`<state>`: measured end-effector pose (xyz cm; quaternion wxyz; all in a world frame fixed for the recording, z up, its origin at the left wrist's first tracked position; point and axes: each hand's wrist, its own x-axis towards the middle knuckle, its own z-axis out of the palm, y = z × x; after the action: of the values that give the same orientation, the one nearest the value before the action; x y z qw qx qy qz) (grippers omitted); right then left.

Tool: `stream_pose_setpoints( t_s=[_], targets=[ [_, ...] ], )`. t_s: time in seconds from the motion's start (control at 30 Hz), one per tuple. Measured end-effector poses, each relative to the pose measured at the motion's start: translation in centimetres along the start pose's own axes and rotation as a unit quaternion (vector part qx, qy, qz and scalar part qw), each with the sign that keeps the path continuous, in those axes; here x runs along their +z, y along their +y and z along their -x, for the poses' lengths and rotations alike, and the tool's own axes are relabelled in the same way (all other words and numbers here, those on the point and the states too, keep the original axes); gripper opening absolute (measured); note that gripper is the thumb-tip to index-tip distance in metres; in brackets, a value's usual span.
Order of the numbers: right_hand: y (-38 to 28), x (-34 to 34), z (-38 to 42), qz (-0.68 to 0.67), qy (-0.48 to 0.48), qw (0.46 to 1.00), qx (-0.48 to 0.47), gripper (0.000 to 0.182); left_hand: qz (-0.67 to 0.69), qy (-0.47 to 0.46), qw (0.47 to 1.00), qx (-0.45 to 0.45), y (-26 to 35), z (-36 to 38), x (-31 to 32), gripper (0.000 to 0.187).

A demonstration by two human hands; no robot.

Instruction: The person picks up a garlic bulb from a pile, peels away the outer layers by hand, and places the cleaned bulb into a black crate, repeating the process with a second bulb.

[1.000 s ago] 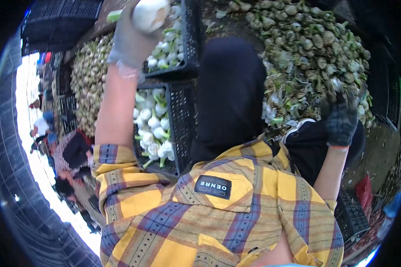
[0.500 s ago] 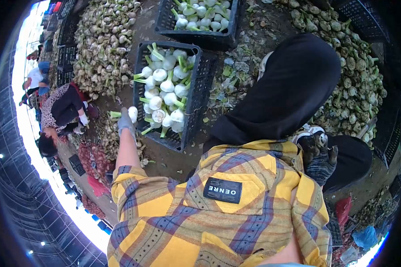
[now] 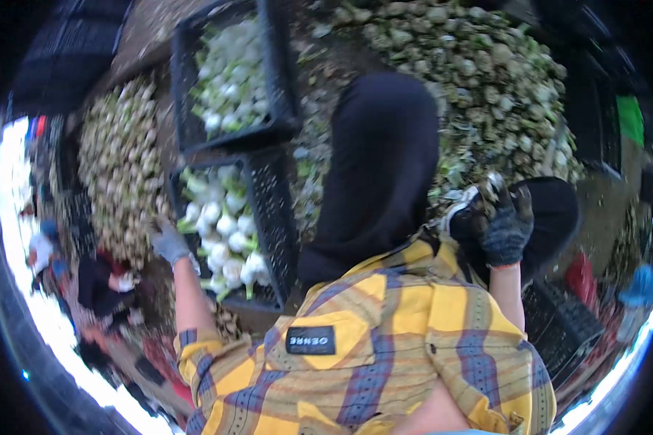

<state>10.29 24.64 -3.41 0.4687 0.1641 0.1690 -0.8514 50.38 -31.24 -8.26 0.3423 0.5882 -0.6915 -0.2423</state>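
Note:
My left hand (image 3: 170,243), in a light grey glove, is stretched out between the garlic pile (image 3: 123,170) and the near crate (image 3: 272,217). Its blurred fingers look apart, with no bulb visible in them. Trimmed white garlic bulbs (image 3: 223,235) with short green stems fill that crate. My right hand (image 3: 506,230), in a dark, soiled glove, is raised over my bent leg. Its fingers curl around something small, with a shiny spot at the tips; blur hides what it is.
Behind the near crate stands another black crate (image 3: 185,109) of white garlic. A large heap of untrimmed garlic (image 3: 486,87) lies beyond my knees. Another person (image 3: 109,283) works at the left. A dark crate (image 3: 562,322) and a blue bag (image 3: 640,288) are at the right.
The bulb that was in my left hand no longer shows there. My view has turned, shifting the crates left. My right hand has come up from beside my leg.

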Motion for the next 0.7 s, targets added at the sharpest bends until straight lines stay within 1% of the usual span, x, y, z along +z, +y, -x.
stream_pose_setpoints(
  t_s=[0.03,0.07,0.1,0.13,0.2,0.27,0.3,0.33,0.4,0.43,0.47,0.53,0.57,0.6,0.63,0.67,0.7],
  targets=[
    [-0.9,1.2,-0.6,0.018,0.007,0.999,-0.032,0.057,0.087,-0.004,0.994,-0.061,4.1,-0.5,3.3,0.026],
    [-1.6,2.0,-1.1,0.034,0.015,0.998,-0.058,0.057,0.083,-0.061,0.994,0.022,7.6,-0.8,6.2,0.027],
    [-2.8,2.8,-1.8,0.051,0.021,0.995,-0.079,0.056,0.131,-0.102,0.985,0.037,11.5,-0.3,9.2,0.026],
    [-4.3,3.9,-2.3,0.072,0.005,0.992,-0.099,0.056,0.177,-0.140,0.973,0.051,15.2,0.8,12.2,0.026],
    [-7.1,6.2,-3.2,0.117,-0.020,0.985,-0.127,0.057,0.169,-0.213,0.958,0.092,20.9,2.7,17.6,0.025],
    [-11.0,6.5,-3.6,0.155,-0.082,0.973,-0.150,0.056,0.179,-0.303,0.925,0.145,26.1,5.4,22.2,0.024],
    [-12.7,7.1,-4.2,0.136,-0.120,0.973,-0.143,0.057,0.210,-0.344,0.904,0.145,26.6,6.1,25.8,0.025],
    [-14.2,7.6,-4.5,0.148,-0.109,0.970,-0.161,0.056,0.240,-0.382,0.880,0.145,26.9,6.8,29.3,0.026],
    [-17.0,8.4,-5.1,0.170,-0.088,0.962,-0.195,0.056,0.194,-0.392,0.877,0.199,29.1,9.2,34.6,0.029],
    [-17.9,9.1,-5.4,0.176,-0.108,0.961,-0.181,0.054,0.187,-0.407,0.874,0.190,29.5,10.2,37.3,0.031],
    [-18.5,9.1,-5.7,0.165,-0.106,0.963,-0.186,0.054,0.179,-0.422,0.871,0.179,30.1,11.1,39.6,0.033],
    [-18.6,9.3,-5.6,0.142,-0.101,0.965,-0.195,0.054,0.120,-0.436,0.872,0.189,31.5,12.5,43.1,0.037],
    [-18.5,8.7,-5.5,0.135,-0.079,0.966,-0.205,0.053,0.122,-0.449,0.867,0.177,28.7,12.6,47.5,0.041],
    [-18.2,7.5,-5.3,0.098,0.020,0.955,-0.280,0.054,0.072,-0.448,0.872,0.182,27.8,12.9,50.0,0.047],
    [-17.8,6.1,-5.0,0.059,0.118,0.927,-0.351,0.055,0.038,-0.444,0.876,0.185,25.9,13.2,53.2,0.051],
    [-17.1,5.8,-4.9,0.056,0.140,0.920,-0.363,0.056,0.004,-0.439,0.879,0.187,25.4,13.5,55.2,0.055],
    [-16.5,5.4,-4.9,0.054,0.162,0.912,-0.374,0.056,-0.042,-0.457,0.873,0.165,24.8,13.8,57.0,0.061]
  ],
)
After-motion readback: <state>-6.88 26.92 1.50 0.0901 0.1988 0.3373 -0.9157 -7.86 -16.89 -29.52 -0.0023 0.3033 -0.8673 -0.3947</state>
